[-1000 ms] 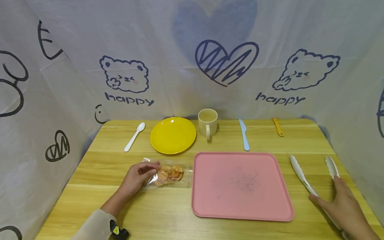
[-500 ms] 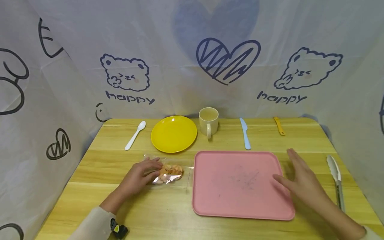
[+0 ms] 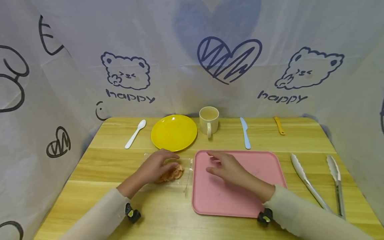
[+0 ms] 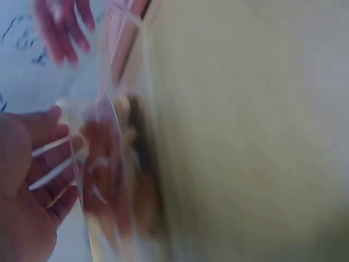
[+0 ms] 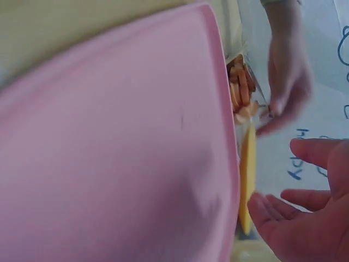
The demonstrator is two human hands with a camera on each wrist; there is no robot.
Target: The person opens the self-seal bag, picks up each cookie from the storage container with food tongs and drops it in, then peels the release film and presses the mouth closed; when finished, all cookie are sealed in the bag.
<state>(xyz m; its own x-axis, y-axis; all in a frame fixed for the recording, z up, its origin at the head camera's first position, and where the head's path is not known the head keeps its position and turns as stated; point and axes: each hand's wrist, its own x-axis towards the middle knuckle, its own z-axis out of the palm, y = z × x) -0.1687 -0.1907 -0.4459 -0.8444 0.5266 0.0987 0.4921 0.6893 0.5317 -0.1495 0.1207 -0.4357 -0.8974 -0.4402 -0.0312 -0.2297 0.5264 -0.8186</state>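
Observation:
A clear plastic bag (image 3: 187, 175) of round, golden cookies (image 3: 177, 173) lies on the wooden table, left of a pink tray (image 3: 207, 203). Over the bag's left part hovers my left hand (image 3: 157, 166), fingers loosely bent and partly covering the cookies. In the left wrist view, that hand (image 4: 38, 174) is beside the blurred bag (image 4: 109, 174); whether the fingertips touch it I cannot tell. My right hand (image 3: 229, 168) is above the tray's left half, holding nothing, fingers spread toward the bag. The right wrist view also has this hand (image 5: 311, 213) loosely open past the tray's edge.
Along the back are a white spoon (image 3: 135, 134), a yellow plate (image 3: 174, 133), a cream mug (image 3: 209, 120), a blue knife (image 3: 245, 133) and a small orange utensil handle (image 3: 279, 126). Spread metal tongs (image 3: 310, 186) lie right of the tray. A printed cloth (image 3: 180, 50) hangs behind.
My right hand has let go of the tongs and moved left over the tray. My left hand no longer holds the bag's edge and has shifted slightly right over the cookies.

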